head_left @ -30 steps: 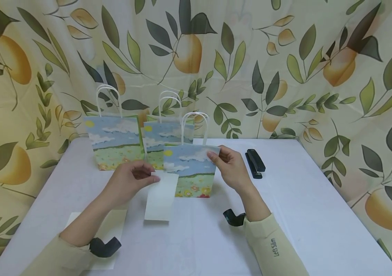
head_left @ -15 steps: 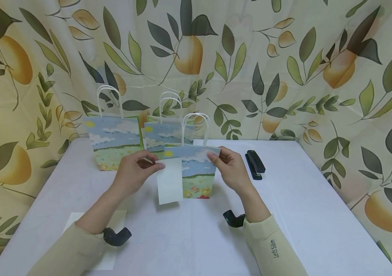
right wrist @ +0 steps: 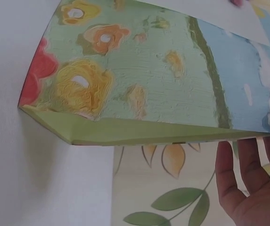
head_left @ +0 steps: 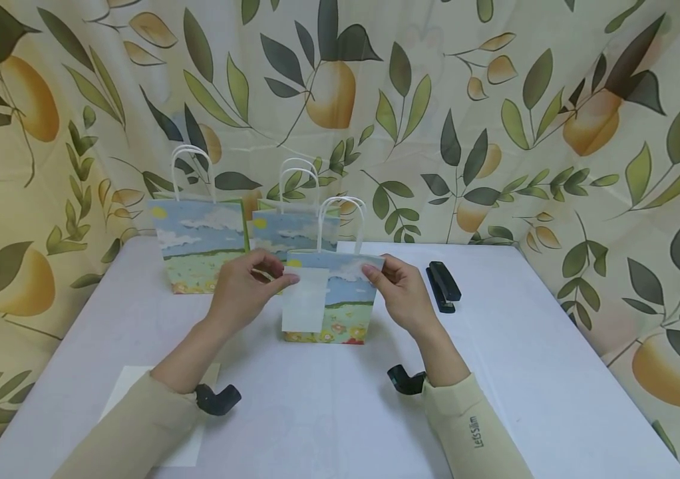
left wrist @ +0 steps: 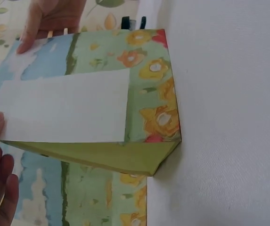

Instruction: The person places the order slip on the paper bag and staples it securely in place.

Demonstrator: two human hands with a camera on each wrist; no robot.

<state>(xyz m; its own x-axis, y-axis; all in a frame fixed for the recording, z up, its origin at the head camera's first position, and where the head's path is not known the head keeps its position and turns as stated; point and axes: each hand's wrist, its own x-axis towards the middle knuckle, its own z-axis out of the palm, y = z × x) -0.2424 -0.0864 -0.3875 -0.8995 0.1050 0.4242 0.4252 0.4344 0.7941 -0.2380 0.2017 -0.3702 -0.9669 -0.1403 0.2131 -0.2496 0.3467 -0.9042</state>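
Note:
My left hand (head_left: 247, 285) pinches the upper left corner of a small white paper card (head_left: 303, 303), thumb in front. The card overlaps the left part of the front of a paper gift bag (head_left: 350, 322), printed with blue sky, clouds and a flowery meadow. The bag stands upright with white handles. My right hand (head_left: 402, 293) grips its upper right edge, thumb on the printed face. In the left wrist view the card (left wrist: 66, 110) lies along the bag's face, its edge near the green side panel. The right wrist view shows my right fingers (right wrist: 226, 174) behind the bag.
Behind stand two matching gift bags, one at left (head_left: 199, 229) and one in the middle (head_left: 295, 233), partly hidden. A black stapler (head_left: 444, 286) lies right of my right hand. A larger pale sheet (head_left: 127, 389) lies under my left forearm. A fruit-print cloth (head_left: 412, 133) hangs behind the table.
My left hand has lifted the card up and to the right, from beside the bag's lower left onto its front face, and the card has straightened. My right hand keeps its grip.

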